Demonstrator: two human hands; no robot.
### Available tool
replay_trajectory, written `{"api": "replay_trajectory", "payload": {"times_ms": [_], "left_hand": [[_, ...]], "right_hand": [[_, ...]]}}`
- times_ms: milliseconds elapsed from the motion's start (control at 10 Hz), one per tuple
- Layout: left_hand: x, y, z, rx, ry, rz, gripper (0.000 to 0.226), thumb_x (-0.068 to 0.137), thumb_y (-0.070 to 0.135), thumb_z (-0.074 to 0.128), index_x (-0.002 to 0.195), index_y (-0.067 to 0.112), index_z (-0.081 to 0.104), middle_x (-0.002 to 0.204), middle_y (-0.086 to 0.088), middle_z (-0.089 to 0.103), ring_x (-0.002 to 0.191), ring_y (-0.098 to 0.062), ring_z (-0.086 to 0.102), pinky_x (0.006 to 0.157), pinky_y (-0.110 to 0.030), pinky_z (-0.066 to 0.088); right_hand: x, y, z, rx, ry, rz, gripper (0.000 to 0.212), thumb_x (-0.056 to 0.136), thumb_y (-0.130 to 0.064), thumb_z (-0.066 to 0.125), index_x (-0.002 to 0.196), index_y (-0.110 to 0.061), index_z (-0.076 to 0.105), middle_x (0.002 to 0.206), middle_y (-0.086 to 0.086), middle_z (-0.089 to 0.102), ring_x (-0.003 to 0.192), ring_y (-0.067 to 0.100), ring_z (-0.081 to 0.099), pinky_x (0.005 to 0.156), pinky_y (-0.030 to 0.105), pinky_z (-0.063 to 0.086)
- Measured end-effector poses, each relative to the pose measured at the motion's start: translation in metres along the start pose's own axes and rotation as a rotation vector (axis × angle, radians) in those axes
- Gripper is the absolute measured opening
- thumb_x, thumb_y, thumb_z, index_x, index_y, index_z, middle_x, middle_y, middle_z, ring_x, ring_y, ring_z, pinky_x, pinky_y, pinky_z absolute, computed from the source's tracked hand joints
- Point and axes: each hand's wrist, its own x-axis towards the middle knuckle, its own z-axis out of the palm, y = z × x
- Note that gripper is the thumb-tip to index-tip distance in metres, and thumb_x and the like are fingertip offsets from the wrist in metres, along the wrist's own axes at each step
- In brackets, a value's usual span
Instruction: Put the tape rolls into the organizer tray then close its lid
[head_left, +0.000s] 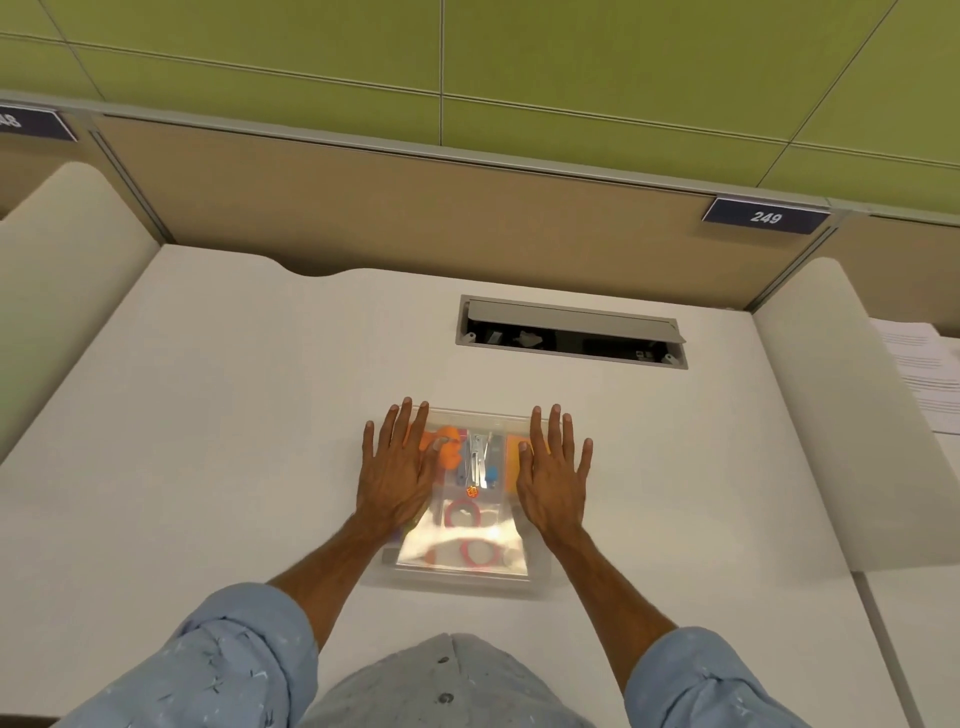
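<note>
A clear plastic organizer tray (467, 579) sits on the white desk straight ahead of me, with its transparent lid (467, 551) lying flat over it. Through the lid I see two red tape rolls (461, 512) (480, 552) in the near compartments, a stapler (479, 457) in the middle and orange items (447, 447) at the far left. My left hand (397, 467) lies flat on the lid's left side, fingers spread. My right hand (553, 470) lies flat on the right side, fingers spread. Glare hides part of the near compartments.
A grey cable hatch (571, 332) is set into the desk behind the tray, its flap ajar. Beige partitions enclose the desk on the back and sides; a label reads 249 (766, 217). Printed papers (924, 374) lie at the far right.
</note>
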Motion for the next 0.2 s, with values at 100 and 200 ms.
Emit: {"api": "replay_trajectory", "payload": {"times_ms": [100,200], "left_hand": [[0.0042,0.0008,-0.0035,-0.007,0.032,0.031,0.072,0.109,0.057,0.030,0.170,0.021,0.022,0.179,-0.005,0.015,0.165,-0.026,0.012,0.132,-0.056,0.000],[0.0080,-0.0007,0.0005,-0.005,0.034,0.059,0.070,0.110,0.056,0.029,0.170,0.020,0.021,0.179,-0.004,0.013,0.165,-0.025,0.012,0.132,-0.055,-0.001]], "right_hand": [[0.0027,-0.0014,-0.0020,-0.025,0.015,-0.030,0.065,0.110,-0.055,0.017,0.168,-0.026,0.010,0.177,0.004,0.004,0.163,0.025,0.002,0.129,0.060,0.003],[0.0036,-0.0003,0.0011,-0.046,0.021,-0.034,0.070,0.108,-0.059,0.005,0.168,-0.024,0.013,0.176,0.006,0.006,0.163,0.027,0.004,0.128,0.061,0.006]]}}
